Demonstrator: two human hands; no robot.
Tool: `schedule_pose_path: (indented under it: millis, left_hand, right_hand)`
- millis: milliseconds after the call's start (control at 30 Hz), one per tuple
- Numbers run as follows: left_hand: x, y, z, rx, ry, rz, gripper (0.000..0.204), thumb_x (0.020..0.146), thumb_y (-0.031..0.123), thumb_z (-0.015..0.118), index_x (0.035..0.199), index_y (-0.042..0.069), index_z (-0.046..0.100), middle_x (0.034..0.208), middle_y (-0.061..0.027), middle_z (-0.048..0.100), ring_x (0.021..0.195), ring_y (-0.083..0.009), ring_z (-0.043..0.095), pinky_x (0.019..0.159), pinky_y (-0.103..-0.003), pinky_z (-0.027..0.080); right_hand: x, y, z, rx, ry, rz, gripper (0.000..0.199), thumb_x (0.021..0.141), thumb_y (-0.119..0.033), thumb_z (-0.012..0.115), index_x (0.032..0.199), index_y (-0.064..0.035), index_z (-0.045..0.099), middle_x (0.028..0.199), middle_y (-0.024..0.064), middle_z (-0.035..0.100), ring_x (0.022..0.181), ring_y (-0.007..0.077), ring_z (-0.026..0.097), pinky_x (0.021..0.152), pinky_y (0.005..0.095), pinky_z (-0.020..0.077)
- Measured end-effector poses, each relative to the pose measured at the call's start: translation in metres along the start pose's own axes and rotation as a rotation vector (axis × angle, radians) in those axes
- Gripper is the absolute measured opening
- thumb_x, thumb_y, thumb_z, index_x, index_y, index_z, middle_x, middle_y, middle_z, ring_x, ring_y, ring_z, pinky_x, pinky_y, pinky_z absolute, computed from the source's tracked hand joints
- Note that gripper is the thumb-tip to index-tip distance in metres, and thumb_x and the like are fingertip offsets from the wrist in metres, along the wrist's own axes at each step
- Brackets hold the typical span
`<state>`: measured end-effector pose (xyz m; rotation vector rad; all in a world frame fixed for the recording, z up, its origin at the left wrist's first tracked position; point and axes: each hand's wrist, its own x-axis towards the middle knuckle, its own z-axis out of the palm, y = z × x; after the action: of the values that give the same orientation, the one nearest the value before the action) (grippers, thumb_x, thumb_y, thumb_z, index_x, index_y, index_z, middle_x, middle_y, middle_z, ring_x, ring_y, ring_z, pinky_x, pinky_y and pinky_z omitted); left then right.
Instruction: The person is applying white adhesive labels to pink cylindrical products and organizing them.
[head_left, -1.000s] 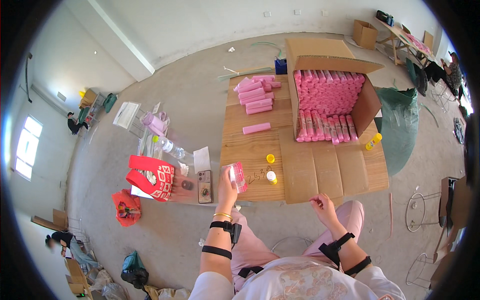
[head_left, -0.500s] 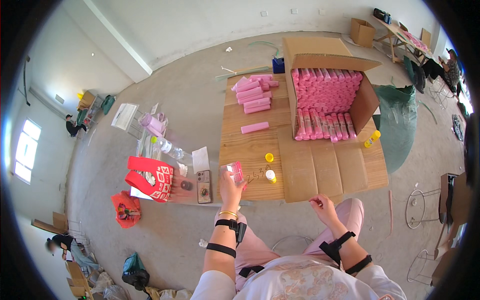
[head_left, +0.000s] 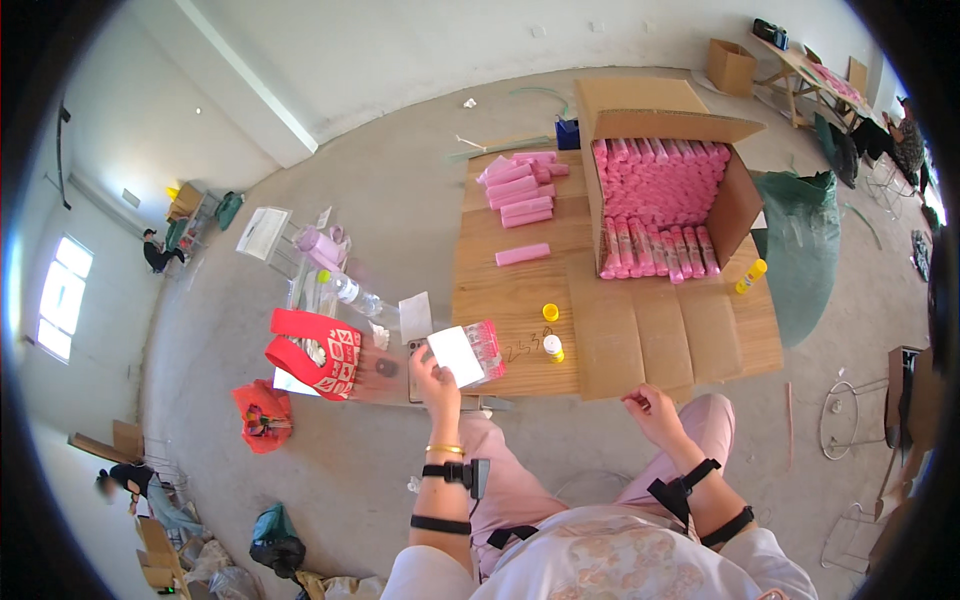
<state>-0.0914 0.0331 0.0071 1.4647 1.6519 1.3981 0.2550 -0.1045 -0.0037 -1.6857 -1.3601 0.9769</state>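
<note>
My left hand [head_left: 436,380] pinches a white paper label [head_left: 456,356] by its left edge, above the near left corner of the wooden table. Under and beside that label lies a stack of pink printed labels [head_left: 488,350]. My right hand [head_left: 652,412] hovers off the table's near edge with its fingers curled together; whatever is in them, if anything, cannot be made out. Between the hands stands a glue stick [head_left: 554,348] with a white top, and its yellow cap [head_left: 550,312] sits just beyond. Farther off lies a single pink roll [head_left: 522,254].
An open cardboard box [head_left: 735,215] full of pink rolls stands at the far right, near another yellow glue stick [head_left: 751,276]. Several pink rolls [head_left: 522,190] are piled at the far left. Leftward are a phone [head_left: 415,372], a bottle [head_left: 352,292] and a red bag [head_left: 318,352].
My left hand has moved slightly left from the pink labels, and a white label now shows in its fingers. My right hand stays nearly where it was. The whole view has shifted a little.
</note>
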Motion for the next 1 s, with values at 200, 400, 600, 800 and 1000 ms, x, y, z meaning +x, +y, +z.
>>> schedule_pose_path:
  millis: [200, 400, 600, 800, 1000]
  left_hand:
    - [-0.055, 0.11, -0.039, -0.444, -0.081, -0.114, 0.057, 0.081, -0.005, 0.058, 0.13, 0.007, 0.031, 0.108, -0.0102, 0.057, 0.092, -0.0146, 0.057, 0.081, -0.028, 0.047]
    - [-0.104, 0.173, -0.035, -0.6, -0.345, -0.077, 0.061, 0.081, -0.002, 0.063, 0.132, 0.007, 0.03, 0.111, -0.0111, 0.056, 0.1, -0.0154, 0.056, 0.085, -0.028, 0.046]
    - [-0.12, 0.196, -0.033, -0.881, -0.497, -0.26, 0.048, 0.087, 0.011, 0.062, 0.129, 0.001, 0.039, 0.115, -0.0092, 0.056, 0.103, -0.0143, 0.055, 0.087, -0.027, 0.044]
    - [-0.139, 0.205, -0.03, -0.857, -0.466, -0.297, 0.025, 0.092, 0.019, 0.059, 0.109, 0.0, 0.06, 0.095, -0.001, 0.063, 0.089, -0.006, 0.054, 0.078, -0.022, 0.042]
    - [-0.148, 0.207, -0.032, -0.584, -0.493, -0.048, 0.024, 0.092, 0.017, 0.057, 0.11, 0.0, 0.06, 0.099, -0.0018, 0.062, 0.093, -0.0065, 0.055, 0.08, -0.023, 0.042]
  right_hand:
    - [0.013, -0.088, 0.015, 0.292, -0.2, -0.07, 0.024, 0.091, -0.021, 0.057, 0.102, 0.0007, 0.062, 0.092, 0.0057, 0.066, 0.082, 0.0123, 0.059, 0.071, 0.0254, 0.0458]
    - [0.007, -0.175, 0.018, 0.326, -0.401, -0.13, 0.025, 0.09, -0.024, 0.061, 0.094, 0.001, 0.061, 0.082, -0.0013, 0.058, 0.072, 0.0036, 0.05, 0.063, 0.0216, 0.0427]
    - [-0.031, -0.183, 0.003, 0.584, -0.3, -0.276, 0.027, 0.088, -0.025, 0.064, 0.088, 0.0021, 0.061, 0.069, -0.003, 0.051, 0.062, 0.0038, 0.043, 0.054, 0.0228, 0.0379]
    - [-0.057, -0.191, -0.017, 0.593, -0.235, -0.271, 0.019, 0.089, -0.017, 0.062, 0.091, 0.0013, 0.06, 0.075, -0.0037, 0.053, 0.067, 0.0035, 0.047, 0.059, 0.0215, 0.0411]
    - [-0.07, -0.185, -0.019, 0.669, -0.17, -0.334, 0.015, 0.087, -0.01, 0.063, 0.095, -0.0002, 0.056, 0.083, -0.0021, 0.055, 0.073, 0.0031, 0.049, 0.066, 0.0192, 0.0423]
